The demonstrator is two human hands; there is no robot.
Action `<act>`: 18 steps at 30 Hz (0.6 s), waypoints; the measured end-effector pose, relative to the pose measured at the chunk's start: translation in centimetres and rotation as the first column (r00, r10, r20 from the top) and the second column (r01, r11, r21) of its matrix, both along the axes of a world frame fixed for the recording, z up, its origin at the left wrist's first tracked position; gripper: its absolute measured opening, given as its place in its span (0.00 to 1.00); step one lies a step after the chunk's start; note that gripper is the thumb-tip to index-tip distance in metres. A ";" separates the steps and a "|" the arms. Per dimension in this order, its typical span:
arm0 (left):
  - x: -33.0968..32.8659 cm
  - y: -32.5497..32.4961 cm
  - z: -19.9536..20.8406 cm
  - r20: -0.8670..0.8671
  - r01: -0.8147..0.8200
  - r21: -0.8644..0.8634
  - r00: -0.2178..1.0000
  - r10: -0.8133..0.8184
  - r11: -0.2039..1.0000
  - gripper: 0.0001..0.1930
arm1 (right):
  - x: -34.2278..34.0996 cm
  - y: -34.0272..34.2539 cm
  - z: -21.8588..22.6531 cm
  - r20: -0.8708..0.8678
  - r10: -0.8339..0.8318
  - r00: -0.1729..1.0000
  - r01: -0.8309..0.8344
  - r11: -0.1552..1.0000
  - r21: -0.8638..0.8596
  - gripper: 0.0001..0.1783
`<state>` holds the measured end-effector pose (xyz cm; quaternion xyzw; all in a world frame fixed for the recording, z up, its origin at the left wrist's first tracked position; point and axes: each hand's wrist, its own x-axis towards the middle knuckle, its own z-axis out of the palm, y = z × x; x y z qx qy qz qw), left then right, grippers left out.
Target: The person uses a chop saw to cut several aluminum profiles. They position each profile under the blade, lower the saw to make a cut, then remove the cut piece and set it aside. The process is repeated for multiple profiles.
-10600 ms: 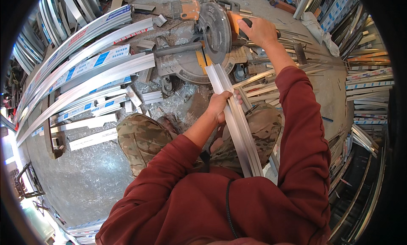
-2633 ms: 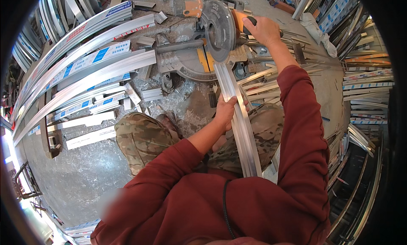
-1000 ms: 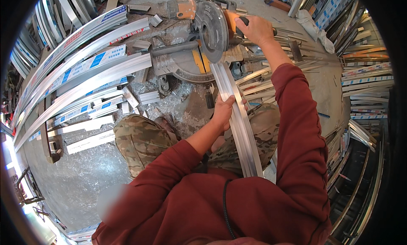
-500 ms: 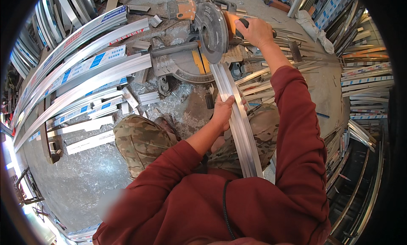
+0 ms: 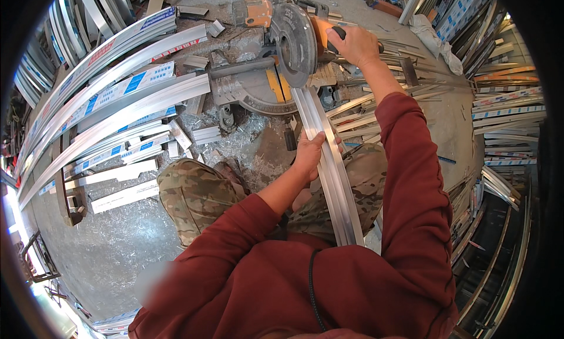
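My right hand (image 5: 356,44) is closed around the black handle of a miter saw (image 5: 294,42) with an orange and grey body. Lower down, my left hand (image 5: 309,156) grips a long silver aluminium profile (image 5: 335,186) with grooves along its length. The profile runs from near my lap up to the saw, its far end hidden at the blade guard. Under the guard lies the saw's round grey base (image 5: 244,95), with a yellow insert (image 5: 275,85) beside the slot. Some fingers of my left hand are hidden behind the profile.
Long metal profiles (image 5: 135,113), some with printed film, lie to the left. Short offcuts (image 5: 126,195) and metal shavings cover the floor near my left knee. Thin strips (image 5: 358,113) are spread right of the saw. Stacked profiles (image 5: 508,110) fill the far right side.
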<state>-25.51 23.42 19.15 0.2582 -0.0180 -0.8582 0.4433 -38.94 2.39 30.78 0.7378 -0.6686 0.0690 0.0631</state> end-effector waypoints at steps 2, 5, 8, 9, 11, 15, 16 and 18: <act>0.0 0.0 -0.1 0.007 -0.010 -0.014 1.000 0.010 1.000 0.12 | 0.0 0.0 0.0 -0.003 -0.002 1.000 0.002 1.000 0.003 0.30; 0.0 0.0 -1.1 0.019 0.012 -0.056 1.000 -0.011 0.998 0.17 | -0.1 -0.1 -0.1 -0.003 0.009 1.000 -0.009 1.000 -0.017 0.30; 0.1 0.0 -1.2 0.020 0.019 -0.059 1.000 -0.017 0.998 0.17 | -0.4 -0.2 -0.4 -0.005 0.034 0.999 -0.034 0.999 -0.036 0.34; 0.0 0.0 -1.2 0.022 0.014 -0.053 1.000 -0.012 0.999 0.17 | -0.4 -0.3 -0.4 -0.007 0.030 1.000 -0.030 0.999 -0.029 0.34; 0.0 0.0 -0.7 0.031 0.001 -0.020 1.000 -0.001 1.000 0.14 | -0.4 -0.3 -0.4 -0.011 0.020 1.000 -0.021 1.000 -0.016 0.33; -0.1 0.0 0.4 0.042 -0.008 0.028 0.999 0.007 1.000 0.09 | -0.3 -0.3 -0.4 0.010 0.018 1.000 -0.018 1.000 -0.025 0.31; -0.1 0.0 0.3 0.041 -0.006 0.026 0.999 0.005 1.000 0.09 | -0.3 -0.3 -0.3 0.014 0.016 1.000 -0.016 1.000 -0.022 0.31; -0.1 0.0 0.2 0.032 -0.010 0.021 0.999 0.010 1.000 0.09 | -0.2 -0.2 -0.3 0.020 0.017 1.000 -0.016 1.000 -0.018 0.31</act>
